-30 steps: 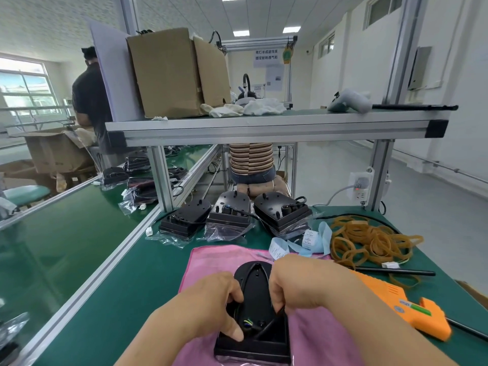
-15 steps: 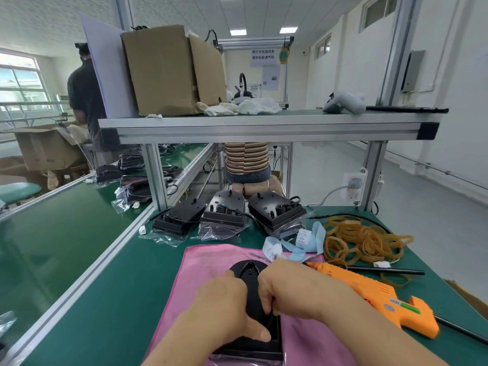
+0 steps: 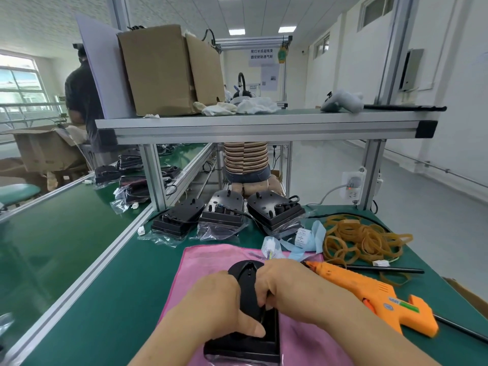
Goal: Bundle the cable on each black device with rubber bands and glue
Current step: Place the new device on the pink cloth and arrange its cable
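Observation:
A black device (image 3: 247, 285) lies on a pink cloth (image 3: 208, 262) at the near edge of the green bench. My left hand (image 3: 224, 305) grips its left side, thumb laid across the top. My right hand (image 3: 284, 283) curls over its right side, fingertips pinching the black cable at the middle; the cable itself is mostly hidden by my fingers. A pile of tan rubber bands (image 3: 361, 240) lies to the right, and an orange glue gun (image 3: 375, 294) rests just right of my right wrist.
Three more black devices (image 3: 224, 210) on clear bags stand behind the cloth under the aluminium shelf (image 3: 264, 128). Blue paper strips (image 3: 303, 240) lie beside the bands. A thin black rod (image 3: 383, 269) lies behind the glue gun. A person in a striped top sits beyond the bench.
Both hands have closed in over the middle of the device, hiding the cable end that showed earlier. The view has tilted slightly, so the device sits lower in the frame.

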`<state>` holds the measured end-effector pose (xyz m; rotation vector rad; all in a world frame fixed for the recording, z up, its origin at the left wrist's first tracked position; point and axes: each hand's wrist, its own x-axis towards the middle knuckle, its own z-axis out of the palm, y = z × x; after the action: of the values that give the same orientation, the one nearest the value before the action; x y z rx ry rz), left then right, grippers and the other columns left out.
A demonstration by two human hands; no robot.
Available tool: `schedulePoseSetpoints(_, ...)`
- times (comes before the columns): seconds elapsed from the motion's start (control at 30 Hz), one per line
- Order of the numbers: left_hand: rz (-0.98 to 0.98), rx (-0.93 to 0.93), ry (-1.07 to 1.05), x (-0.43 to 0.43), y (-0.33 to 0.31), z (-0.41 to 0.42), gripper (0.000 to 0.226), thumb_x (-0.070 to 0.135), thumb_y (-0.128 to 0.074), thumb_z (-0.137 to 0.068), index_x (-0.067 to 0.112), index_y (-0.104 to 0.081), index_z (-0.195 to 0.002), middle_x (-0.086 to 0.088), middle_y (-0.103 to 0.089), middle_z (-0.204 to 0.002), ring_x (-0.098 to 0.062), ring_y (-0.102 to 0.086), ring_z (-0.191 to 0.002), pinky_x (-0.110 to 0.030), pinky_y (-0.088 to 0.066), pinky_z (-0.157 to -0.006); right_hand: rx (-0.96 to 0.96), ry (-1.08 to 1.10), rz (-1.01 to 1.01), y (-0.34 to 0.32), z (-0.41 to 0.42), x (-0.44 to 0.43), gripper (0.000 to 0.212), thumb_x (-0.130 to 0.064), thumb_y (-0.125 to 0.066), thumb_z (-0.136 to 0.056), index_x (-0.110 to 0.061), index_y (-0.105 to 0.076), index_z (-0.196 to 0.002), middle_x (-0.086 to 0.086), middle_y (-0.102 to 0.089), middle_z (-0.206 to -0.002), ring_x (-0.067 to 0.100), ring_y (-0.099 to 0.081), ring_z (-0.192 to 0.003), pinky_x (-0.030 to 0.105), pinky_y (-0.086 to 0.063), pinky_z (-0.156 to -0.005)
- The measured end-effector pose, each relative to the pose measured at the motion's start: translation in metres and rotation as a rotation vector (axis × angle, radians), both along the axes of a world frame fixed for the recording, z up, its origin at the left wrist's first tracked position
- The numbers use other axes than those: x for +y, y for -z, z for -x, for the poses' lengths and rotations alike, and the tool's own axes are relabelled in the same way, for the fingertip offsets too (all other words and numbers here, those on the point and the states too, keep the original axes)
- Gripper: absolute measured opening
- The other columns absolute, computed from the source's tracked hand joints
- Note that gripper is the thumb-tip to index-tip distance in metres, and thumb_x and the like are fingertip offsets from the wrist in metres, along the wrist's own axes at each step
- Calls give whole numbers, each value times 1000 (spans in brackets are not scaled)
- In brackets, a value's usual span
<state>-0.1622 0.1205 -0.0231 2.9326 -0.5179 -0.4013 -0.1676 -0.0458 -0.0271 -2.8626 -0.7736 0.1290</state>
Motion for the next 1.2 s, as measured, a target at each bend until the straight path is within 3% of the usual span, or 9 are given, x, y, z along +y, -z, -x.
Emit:
schedulePoseSetpoints(0.17, -44, -10, -23, -3, 3, 1, 58, 62, -83, -60, 18, -64, -92, 2, -55, -109, -21, -60, -97, -30, -47, -76, 66, 1, -25, 9, -1, -5, 21, -4, -68, -86, -13, -77, -103, 1, -70, -106, 17, -63, -99, 28, -47, -88)
schedulePoseSetpoints(0.23, -73, -16, -23, -5, 4, 2, 62, 63, -81, -61, 16, -64, -98, 0, -55, -112, -22, -59, -98, -31, -45, -75, 108, 74, -123, 12, 2, -14, 17, -9, -72, -82, -17, -77, -97, -9, -67, -97, 10, -63, -93, 23, -49, -84)
schedulePoseSetpoints(0.3, -91, -26, -18, -6, 4, 2, 63, 65, -80, -61, 17, -64, -98, 1, -53, -107, -22, -57, -93, -31, -43, -73, 196, 144, -236, 13, 6, -20, 14, -19, -77, -80, -24, -76, -93, -17, -64, -90, 2, -62, -88, 20, -51, -83)
schedulePoseSetpoints(0.43, -104, -48, -8, -8, 5, 3, 64, 68, -79, -60, 19, -63, -98, 3, -47, -98, -20, -50, -82, -31, -41, -70, 268, 204, -329, 12, 4, -22, 8, -22, -80, -78, -25, -76, -85, -13, -69, -90, 3, -65, -87, 29, -55, -87)
schedulePoseSetpoints(0.7, -117, -55, 18, -8, 5, 0, 58, 68, -79, -58, 22, -61, -90, 4, -47, -95, -19, -48, -78, -31, -40, -68, 92, 45, -19, 8, -1, -2, 11, -18, -74, -83, -14, -76, -92, 3, -70, -96, 20, -63, -91, 36, -53, -83)
schedulePoseSetpoints(0.87, -93, -47, 25, -9, 2, 0, 49, 63, -80, -59, 26, -50, -73, 5, -48, -92, -18, -48, -76, -29, -37, -65, -23, 87, 133, 6, 0, 7, 7, -19, -71, -82, -20, -73, -88, 3, -71, -87, 22, -58, -77, 29, -45, -65)
schedulePoseSetpoints(1.0, -104, -47, 30, -12, 1, 3, 46, 61, -77, -65, 24, -58, -84, 3, -47, -97, -20, -49, -81, -30, -40, -69, 130, 119, 12, 7, -1, 7, 9, -14, -73, -82, -14, -73, -91, 6, -71, -94, 16, -58, -79, 24, -39, -62)
schedulePoseSetpoints(1.1, -103, -42, 38, -14, 0, 5, 46, 58, -76, -69, 25, -44, -66, 3, -47, -97, -20, -49, -81, -30, -40, -68, 288, 191, -164, 3, -3, -4, 11, -17, -77, -81, -14, -75, -92, 1, -73, -97, 10, -61, -82, 26, -53, -76)
schedulePoseSetpoints(1.2, -78, -5, 24, -14, -2, 5, 46, 56, -78, -69, 27, -42, -64, 4, -48, -99, -18, -50, -81, -29, -41, -68, 366, 218, -176, -2, -5, -5, 12, -19, -79, -80, -16, -75, -91, 1, -74, -93, 10, -63, -79, 31, -56, -82)
